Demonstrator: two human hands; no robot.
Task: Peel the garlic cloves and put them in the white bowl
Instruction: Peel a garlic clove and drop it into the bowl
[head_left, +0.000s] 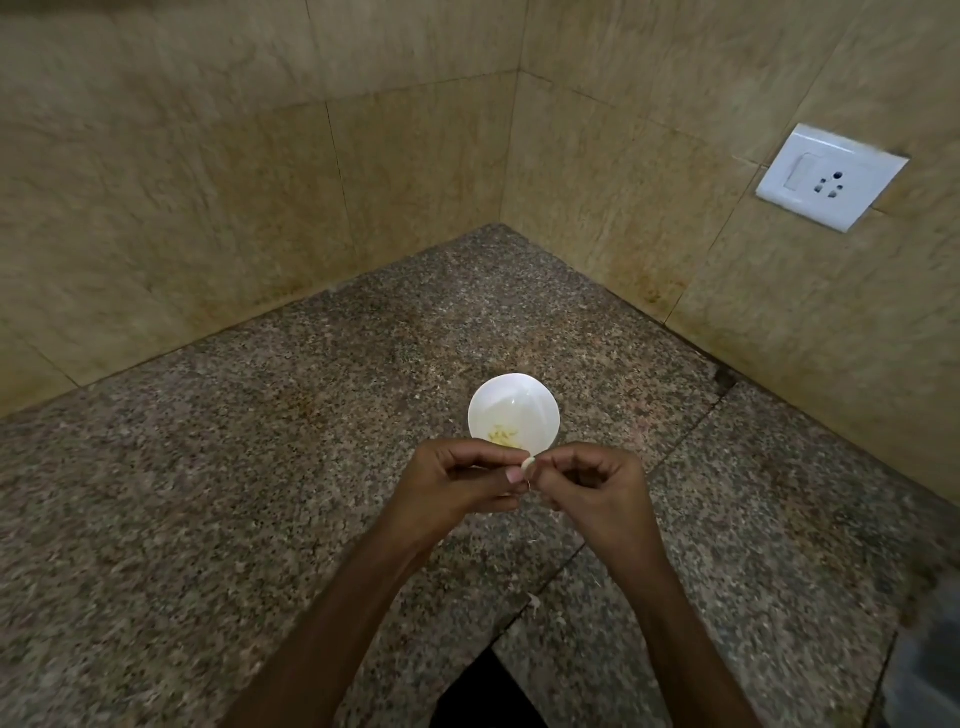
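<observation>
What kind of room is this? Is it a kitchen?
Most likely a kitchen corner. There is a speckled brown granite countertop, beige tiled walls with a white switch-and-socket plate, and a small round white bowl just beyond the left hand and right hand, which pinch a pale garlic clove.

Left hand (453, 486), right hand (597, 486), fingertip to fingertip

White bowl (511, 397) on granite counter (249, 467)
</observation>
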